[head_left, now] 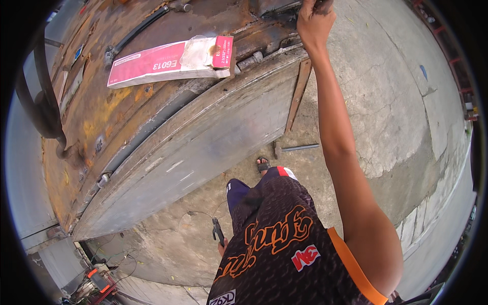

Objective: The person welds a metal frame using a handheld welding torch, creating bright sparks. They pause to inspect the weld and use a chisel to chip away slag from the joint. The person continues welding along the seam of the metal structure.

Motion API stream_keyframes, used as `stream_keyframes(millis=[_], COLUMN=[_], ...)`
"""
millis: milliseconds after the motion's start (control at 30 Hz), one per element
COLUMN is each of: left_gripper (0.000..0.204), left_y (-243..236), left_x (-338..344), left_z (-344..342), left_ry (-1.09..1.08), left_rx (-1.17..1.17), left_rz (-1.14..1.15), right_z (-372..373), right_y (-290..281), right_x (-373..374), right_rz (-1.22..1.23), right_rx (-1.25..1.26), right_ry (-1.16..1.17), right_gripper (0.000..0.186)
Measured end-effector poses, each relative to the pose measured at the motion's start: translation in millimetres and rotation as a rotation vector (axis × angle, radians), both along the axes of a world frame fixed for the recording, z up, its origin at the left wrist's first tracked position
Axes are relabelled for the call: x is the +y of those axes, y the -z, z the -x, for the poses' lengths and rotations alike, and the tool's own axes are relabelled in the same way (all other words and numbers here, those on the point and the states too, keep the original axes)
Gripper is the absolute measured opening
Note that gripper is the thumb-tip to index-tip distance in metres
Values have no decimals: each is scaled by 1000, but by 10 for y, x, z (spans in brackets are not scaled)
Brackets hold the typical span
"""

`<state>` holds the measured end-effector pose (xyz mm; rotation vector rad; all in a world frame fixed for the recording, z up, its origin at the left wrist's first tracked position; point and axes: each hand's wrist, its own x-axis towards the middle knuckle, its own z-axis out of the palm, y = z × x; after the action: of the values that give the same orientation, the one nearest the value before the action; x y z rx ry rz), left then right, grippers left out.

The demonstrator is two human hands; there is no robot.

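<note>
My right hand point(316, 23) reaches up to the far corner of a rusty metal bed point(114, 122). Its fingers are curled in around something dark, partly cut off by the upper edge of the picture, and I cannot make out what it is. Low beside my body, my left hand point(221, 247) is closed on the handle of a black welding electrode holder point(217, 231); most of that hand is hidden behind my shirt. A pink and white cardboard box of welding electrodes point(147, 66), torn at one end, lies on the bed left of my right hand.
A grey metal side panel point(203, 147) hangs below the bed's edge. On the concrete floor point(386, 101) lies a hammer point(297, 148), close to my sandalled foot point(263, 163). A black bar point(137, 31) rests on the bed. Cables and a red-orange device point(96, 278) sit at lower left.
</note>
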<state>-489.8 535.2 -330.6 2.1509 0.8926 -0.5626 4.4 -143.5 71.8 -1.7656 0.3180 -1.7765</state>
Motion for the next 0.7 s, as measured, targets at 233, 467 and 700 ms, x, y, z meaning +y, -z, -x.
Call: stream_keyframes(millis=[233,467,700], left_gripper=[56,45,49], left_y=[-177,-881,-973], left_x=[16,-489,-517], left_z=[-122,-549,-599], left_ry=[-56,-109,-51], left_rx=[31,49,62], left_rz=[-4,34,27], right_z=[145,95,217], right_y=[124,277,508], right_x=[58,98,-72], right_rz=[-150,-103,-330], right_rx=[-62,-225,-133], right_ry=[56,210,25], right_gripper=[33,37,32])
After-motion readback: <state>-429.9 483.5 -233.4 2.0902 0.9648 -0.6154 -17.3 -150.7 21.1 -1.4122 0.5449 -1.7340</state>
